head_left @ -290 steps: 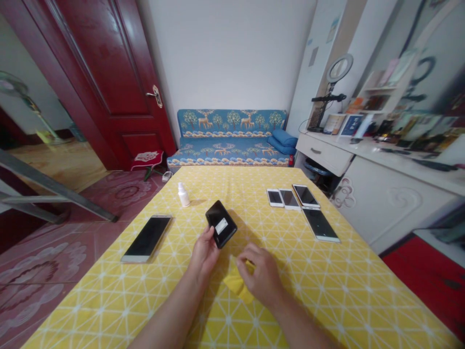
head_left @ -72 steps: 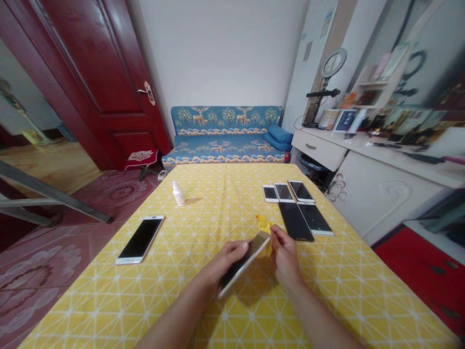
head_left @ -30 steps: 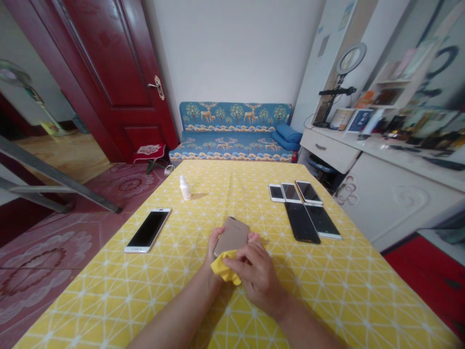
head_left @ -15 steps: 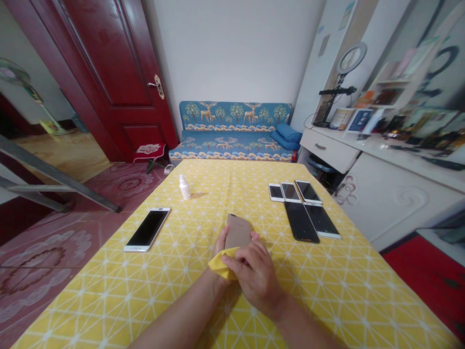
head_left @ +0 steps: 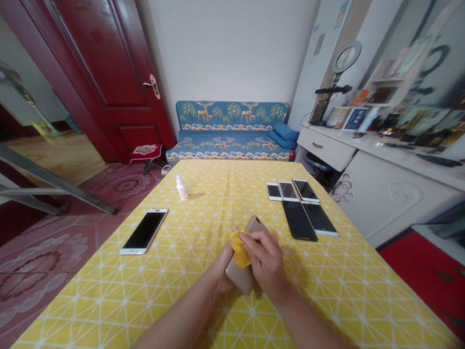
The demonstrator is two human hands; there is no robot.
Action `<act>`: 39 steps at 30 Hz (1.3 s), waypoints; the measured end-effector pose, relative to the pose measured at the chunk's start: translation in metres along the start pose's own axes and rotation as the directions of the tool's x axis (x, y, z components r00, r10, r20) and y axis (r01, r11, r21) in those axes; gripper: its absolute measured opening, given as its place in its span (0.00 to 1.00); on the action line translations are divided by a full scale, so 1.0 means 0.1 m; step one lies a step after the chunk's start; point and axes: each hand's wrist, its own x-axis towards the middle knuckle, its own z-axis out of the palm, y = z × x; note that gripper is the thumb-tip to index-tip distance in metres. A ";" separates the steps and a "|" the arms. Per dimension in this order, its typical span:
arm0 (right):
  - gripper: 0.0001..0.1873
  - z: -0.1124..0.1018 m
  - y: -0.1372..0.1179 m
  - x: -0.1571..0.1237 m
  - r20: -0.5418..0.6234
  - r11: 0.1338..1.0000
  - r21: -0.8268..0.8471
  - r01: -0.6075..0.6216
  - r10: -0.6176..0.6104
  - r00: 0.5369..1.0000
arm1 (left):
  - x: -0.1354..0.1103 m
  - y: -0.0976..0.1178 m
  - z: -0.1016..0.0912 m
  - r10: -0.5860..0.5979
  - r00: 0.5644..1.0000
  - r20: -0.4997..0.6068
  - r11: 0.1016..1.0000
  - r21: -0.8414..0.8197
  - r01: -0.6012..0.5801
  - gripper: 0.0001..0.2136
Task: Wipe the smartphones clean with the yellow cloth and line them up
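A gold-beige smartphone lies back side up in my left hand, whose fingers wrap its left side and are partly hidden beneath it. The camera corner points away from me. My right hand pinches a yellow cloth and presses it against the middle of the phone's back. Both hands are above the near middle of the table. To the left, a white smartphone with a dark screen rests face up. Beyond it stands a small white spray bottle.
Several phones lie together on the right, among them a black phone and a white-edged phone. A yellow patterned tablecloth covers the table. Behind it is a blue sofa; a white dresser stands at the right.
The cloth has moved from the phone's lower left edge up onto its back, with my right hand. The phone has turned, its camera end now pointing more to the right, and more of its lower end shows.
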 end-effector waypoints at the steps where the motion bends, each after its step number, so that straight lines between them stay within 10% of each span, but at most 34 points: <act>1: 0.18 -0.02 0.06 0.01 -0.035 0.998 -0.024 -0.059 0.058 0.998 | 0.00 -0.02 0.01 -0.018 1.000 -0.008 0.998 0.058 0.019 0.20; 6: 0.16 -0.14 0.41 0.04 -0.132 0.947 0.006 -0.322 0.320 0.938 | -0.02 0.00 0.04 -0.133 0.988 0.077 0.969 0.220 0.114 0.23; 11: 0.10 -0.12 0.45 0.02 -0.006 0.897 0.102 -0.431 0.434 0.901 | -0.03 0.18 0.02 0.234 0.971 -0.059 0.946 0.245 -0.213 0.20; 16: 0.11 0.00 0.06 -0.05 0.492 0.931 0.182 -0.316 0.192 0.849 | -0.03 0.43 -0.12 0.650 0.720 -0.242 0.715 0.515 -0.472 0.28; 20: 0.05 0.04 -0.02 -0.04 0.362 0.931 0.177 -0.320 0.241 0.901 | 0.05 0.50 -0.32 0.797 0.556 -0.237 0.529 0.719 -0.451 0.33; 32: 0.11 -0.21 0.50 0.03 -0.046 0.938 -0.266 -0.222 0.217 0.975 | 0.31 0.24 -0.49 0.692 0.698 -0.186 0.635 0.617 -0.465 0.31; 39: 0.12 -0.79 1.23 -0.04 -0.490 0.766 -0.360 -0.532 0.330 0.807 | 0.70 0.16 -0.39 0.693 0.685 -0.224 0.597 0.711 -0.372 0.29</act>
